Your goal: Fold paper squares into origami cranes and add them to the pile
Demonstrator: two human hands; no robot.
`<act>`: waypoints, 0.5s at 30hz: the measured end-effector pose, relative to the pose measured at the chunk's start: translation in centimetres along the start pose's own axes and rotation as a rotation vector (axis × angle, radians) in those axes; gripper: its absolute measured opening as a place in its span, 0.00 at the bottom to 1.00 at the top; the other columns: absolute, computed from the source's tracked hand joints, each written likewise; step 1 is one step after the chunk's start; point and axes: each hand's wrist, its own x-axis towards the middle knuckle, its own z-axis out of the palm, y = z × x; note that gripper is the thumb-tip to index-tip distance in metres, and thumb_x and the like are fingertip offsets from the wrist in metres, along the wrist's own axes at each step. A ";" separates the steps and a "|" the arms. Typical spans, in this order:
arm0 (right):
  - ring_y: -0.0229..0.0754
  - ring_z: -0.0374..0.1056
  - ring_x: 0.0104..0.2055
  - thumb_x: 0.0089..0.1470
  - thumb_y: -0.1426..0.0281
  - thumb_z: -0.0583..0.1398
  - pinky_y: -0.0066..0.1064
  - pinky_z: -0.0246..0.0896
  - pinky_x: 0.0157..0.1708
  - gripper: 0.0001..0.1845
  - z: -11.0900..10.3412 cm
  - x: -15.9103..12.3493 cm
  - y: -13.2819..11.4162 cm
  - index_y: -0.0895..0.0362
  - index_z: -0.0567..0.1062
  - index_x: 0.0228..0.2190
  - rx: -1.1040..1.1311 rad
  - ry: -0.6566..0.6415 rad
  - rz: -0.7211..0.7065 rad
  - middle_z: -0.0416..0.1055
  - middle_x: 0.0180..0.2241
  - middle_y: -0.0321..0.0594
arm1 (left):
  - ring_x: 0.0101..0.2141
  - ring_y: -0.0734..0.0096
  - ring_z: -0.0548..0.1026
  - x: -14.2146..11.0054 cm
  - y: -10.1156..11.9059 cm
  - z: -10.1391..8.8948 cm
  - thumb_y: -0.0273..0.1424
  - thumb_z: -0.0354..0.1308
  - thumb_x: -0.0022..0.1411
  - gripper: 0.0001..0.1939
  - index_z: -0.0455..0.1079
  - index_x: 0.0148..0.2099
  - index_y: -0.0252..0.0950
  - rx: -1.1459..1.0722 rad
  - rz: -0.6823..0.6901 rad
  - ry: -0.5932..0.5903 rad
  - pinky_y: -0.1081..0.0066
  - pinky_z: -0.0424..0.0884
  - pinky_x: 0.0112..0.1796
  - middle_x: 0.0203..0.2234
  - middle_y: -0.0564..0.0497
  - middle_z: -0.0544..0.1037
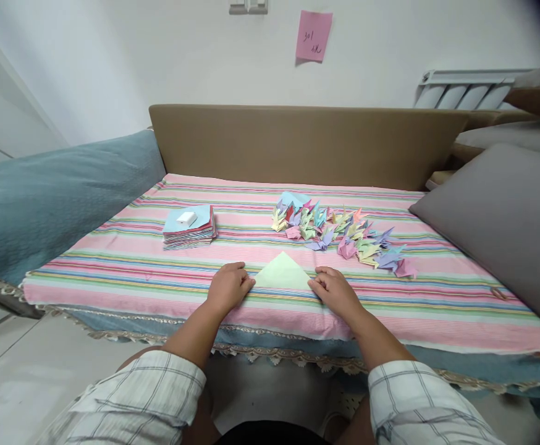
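Observation:
A pale green sheet of origami paper point(283, 273), folded into a triangle, lies on the striped cloth with its peak pointing away from me. My left hand point(229, 287) pinches its left corner between thumb and fingers. At the right corner, my right hand point(333, 289) grips the paper the same way. Beyond the triangle, to the right, sits a cluster of folded paper cranes point(344, 232) in many colours. A stack of square paper point(188, 233) stands to the left, with a small white object point(186, 218) on top.
The striped cloth point(126, 272) covers a sofa seat with a brown backrest point(298, 145). A blue-covered armrest point(66, 191) bounds the left side, a grey cushion point(506, 216) the right. Behind the cranes lies a light blue paper point(294, 199). A pink note point(314, 36) is on the wall.

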 end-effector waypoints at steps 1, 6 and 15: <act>0.49 0.62 0.50 0.53 0.61 0.54 0.40 0.56 0.49 0.16 0.0 0.0 -0.1 0.56 0.70 0.20 -0.004 0.002 0.004 0.69 0.44 0.45 | 0.48 0.57 0.71 0.0 0.0 0.0 0.36 0.52 0.58 0.14 0.71 0.24 0.37 0.012 -0.001 0.007 0.62 0.66 0.47 0.40 0.46 0.77; 0.49 0.62 0.50 0.53 0.61 0.54 0.39 0.57 0.47 0.16 -0.1 0.0 -0.3 0.55 0.69 0.19 -0.022 0.003 0.016 0.70 0.42 0.45 | 0.48 0.56 0.70 0.0 0.5 0.4 0.32 0.56 0.55 0.05 0.71 0.33 0.37 0.072 -0.008 0.066 0.59 0.67 0.46 0.44 0.44 0.75; 0.47 0.63 0.49 0.53 0.63 0.56 0.38 0.56 0.48 0.14 0.2 0.1 -0.3 0.55 0.69 0.20 -0.046 0.024 -0.019 0.71 0.40 0.44 | 0.60 0.56 0.56 -2.6 5.4 3.7 0.39 0.53 0.61 0.22 0.62 0.57 0.42 0.087 0.536 0.009 0.49 0.45 0.60 0.59 0.46 0.62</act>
